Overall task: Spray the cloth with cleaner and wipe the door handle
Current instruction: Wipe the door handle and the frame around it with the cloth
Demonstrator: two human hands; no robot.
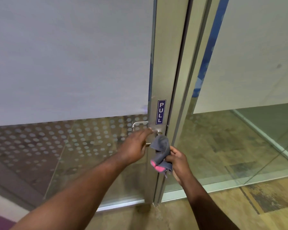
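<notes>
1. Glass door, frosted upper panel, dotted clear strip below, metal frame stile with a blue PULL sticker.
2. Left hand reaches to the stile, fingers loosely extended and half open, fingertips at the door handle; the grip itself can't be made out.
3. Right hand curled closed, pinching a grey cloth with a pink patch; the cloth's top touches just below the handle.

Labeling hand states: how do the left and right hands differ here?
The left hand is open, fingers extended toward the door handle; the right hand is closed in a grip on the grey-and-pink cloth. The left hand sits higher and holds nothing; the right hand is lower, beside the door frame. Both are bare.
</notes>
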